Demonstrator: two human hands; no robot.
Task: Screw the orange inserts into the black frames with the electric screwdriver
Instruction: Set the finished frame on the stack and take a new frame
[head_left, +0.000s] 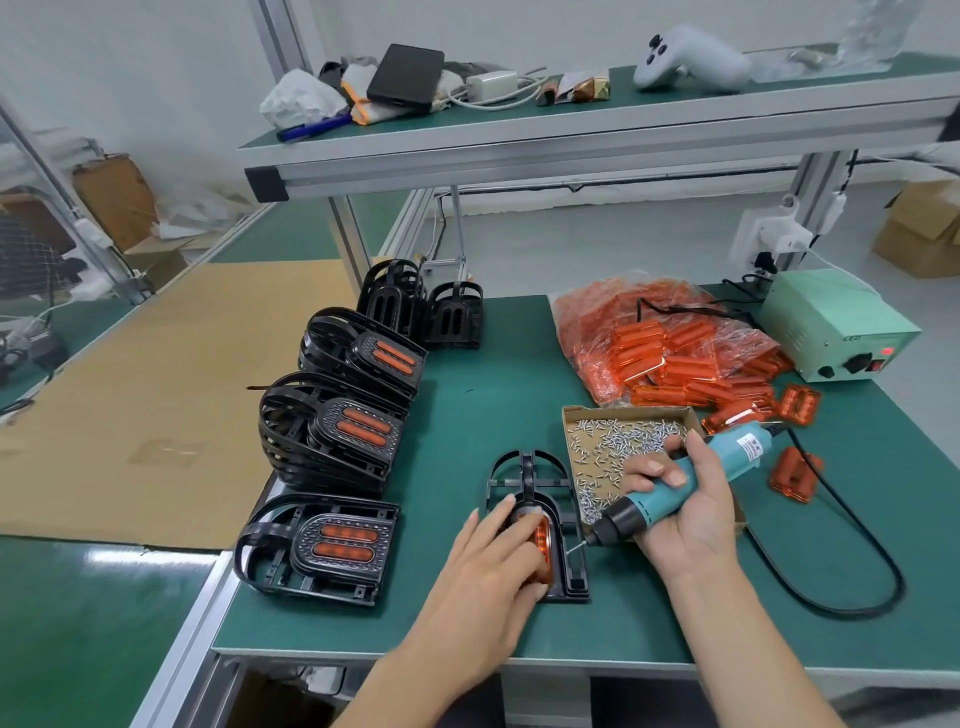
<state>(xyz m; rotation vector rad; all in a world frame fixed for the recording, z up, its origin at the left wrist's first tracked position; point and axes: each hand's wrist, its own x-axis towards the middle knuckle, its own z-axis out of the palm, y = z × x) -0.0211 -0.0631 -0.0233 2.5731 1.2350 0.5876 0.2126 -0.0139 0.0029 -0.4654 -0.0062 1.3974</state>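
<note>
A black frame (530, 473) lies on the green mat in front of me with an orange insert (542, 543) seated in it. My left hand (493, 561) lies over the insert with straight fingers and presses it down. My right hand (685, 512) grips the teal electric screwdriver (675, 493), tilted down to the left. Its bit (575, 545) points at the frame's right side beside the insert. A cardboard tray of small silver screws (618, 447) sits just behind the screwdriver.
Stacks of finished black frames with orange inserts (337, 431) stand to the left. A bag of loose orange inserts (670, 343) lies at the back right, beside a green power box (836, 327). The screwdriver's black cable (857, 551) loops across the mat at right.
</note>
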